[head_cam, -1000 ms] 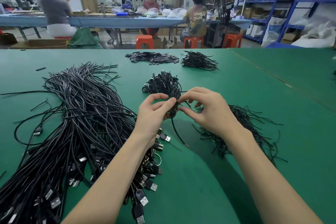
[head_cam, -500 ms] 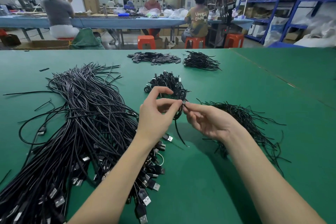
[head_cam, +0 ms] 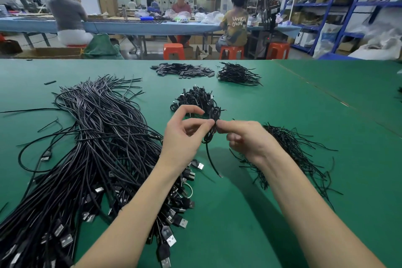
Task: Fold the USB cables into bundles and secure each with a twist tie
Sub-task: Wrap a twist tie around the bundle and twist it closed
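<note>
while the left hand (head_cam: 185, 135) pinches the folded cable (head_cam: 210, 135), the right hand (head_cam: 245, 139) pinches it too

I count two bare hands of mine, my left hand (head_cam: 182, 135) and my right hand (head_cam: 245, 139), and one folded black cable bundle (head_cam: 212, 126) between them. On the green felt table (head_cam: 239, 213) lie five heaps of black things. Three orange plastic stools (head_cam: 174, 51) stand beyond it.
</note>
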### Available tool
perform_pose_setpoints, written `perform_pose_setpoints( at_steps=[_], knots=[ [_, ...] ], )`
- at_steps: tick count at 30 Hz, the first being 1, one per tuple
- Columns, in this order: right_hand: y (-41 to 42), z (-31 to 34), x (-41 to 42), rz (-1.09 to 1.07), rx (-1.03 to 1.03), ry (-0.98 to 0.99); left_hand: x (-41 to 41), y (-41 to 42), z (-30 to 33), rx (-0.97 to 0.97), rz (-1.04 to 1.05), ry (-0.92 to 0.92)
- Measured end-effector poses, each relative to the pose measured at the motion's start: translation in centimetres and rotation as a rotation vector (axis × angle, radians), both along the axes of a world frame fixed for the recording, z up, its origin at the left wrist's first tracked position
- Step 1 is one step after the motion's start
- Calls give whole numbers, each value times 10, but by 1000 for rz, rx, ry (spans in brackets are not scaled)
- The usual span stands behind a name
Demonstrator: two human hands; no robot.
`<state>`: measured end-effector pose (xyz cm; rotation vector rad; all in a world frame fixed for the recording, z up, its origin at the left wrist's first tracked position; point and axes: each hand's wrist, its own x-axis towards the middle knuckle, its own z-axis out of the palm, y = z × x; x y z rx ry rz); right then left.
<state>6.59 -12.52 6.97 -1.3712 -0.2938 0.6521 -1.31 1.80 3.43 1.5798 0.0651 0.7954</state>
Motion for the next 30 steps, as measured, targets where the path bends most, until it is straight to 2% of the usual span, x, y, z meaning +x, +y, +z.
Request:
perform_pose_setpoints(
  at_steps=[1, 2, 3, 4, 5, 8, 10, 12, 16, 18, 20, 21, 23, 24, 25, 26, 30],
  knots=[
    [4, 0, -3, 35, 113, 302, 0, -2, 0, 33, 29, -21],
    [7, -1, -6, 48, 195, 481, -1, -2, 0, 52, 56, -34],
    [10, -4, -8, 59, 224, 519, -1, -2, 0, 51, 79, -39],
    [12, -6, -10, 61, 183, 424, -1, -1, 0, 31, 92, -35],
    [13, -7, -12, 39, 112, 221, -1, 1, -1, -2, 92, -24],
    [4, -9, -7, -110, -124, -660, 0, 7, -2, -84, 96, 18],
    [-5, -11, 1, -103, -233, -1158, 1, 10, -1, -123, 84, 29],
    [-9, -12, 4, -101, -310, -1393, 1, 10, -1, -133, 47, 30],
    [-11, -12, 5, -246, -289, -1515, 1, 7, 0, -121, 6, 35],
    [-9, -12, 4, -248, -288, -1486, 0, 6, 1, -111, 11, 15],
    [-4, -12, -2, -234, -273, -1238, -1, 5, 2, -93, 18, -12],
    [0, -10, -3, -206, -235, -981, -1, 4, 2, -82, 24, -24],
    [6, -3, -7, -38, -30, -181, -1, 3, 2, -51, 47, -41],
    [6, 0, -8, 32, 65, 151, -1, 3, 1, -36, 61, -45],
    [5, 0, -7, 64, 101, 286, -1, 3, 1, -28, 69, -43],
    [4, 0, -6, 88, 74, 243, -1, 3, 0, -28, 69, -32],
    [-13, 7, -3, 64, -213, -672, -1, 6, 0, -94, 33, 13]
  ],
)
